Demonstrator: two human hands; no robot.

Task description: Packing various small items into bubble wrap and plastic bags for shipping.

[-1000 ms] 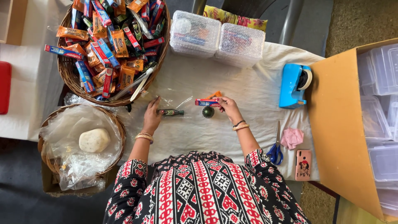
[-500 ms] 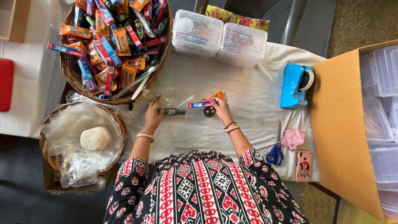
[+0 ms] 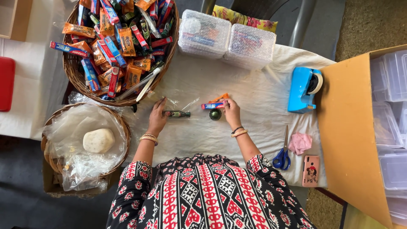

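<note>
Your left hand [image 3: 157,118] rests on the white cloth [image 3: 254,97] with its fingers closed around the end of a small dark green bottle [image 3: 177,113], which lies on its side pointing toward your right. A sheet of clear plastic wrap [image 3: 180,101] lies crinkled on the cloth just behind the bottle, between your two hands. Your right hand [image 3: 231,111] pinches the end of a slim red and blue packet [image 3: 212,105], with an orange packet [image 3: 219,98] just behind it at your fingertips; whether you grip the orange one too, you cannot tell from here. A small round dark green object [image 3: 215,114] sits on the cloth just below the packets, close to your right thumb.

Further out, to your upper left, a large wicker basket [image 3: 74,74] is heaped with bright packets, and long white items stick out over its rim toward your left hand. Below it a second wicker basket [image 3: 121,127] is lined with clear plastic and holds a pale round lump [image 3: 98,140]. Behind your hands stand two clear lidded boxes [image 3: 227,38] side by side. To your right a blue tape dispenser [image 3: 302,89] stands on the cloth; nearer you lie blue-handled scissors [image 3: 282,152], a crumpled pink piece [image 3: 299,143] and a pink phone [image 3: 311,171]. A cardboard flap [image 3: 347,127] borders the cloth at the far right, with clear plastic containers [image 3: 392,127] stacked beyond it.
</note>
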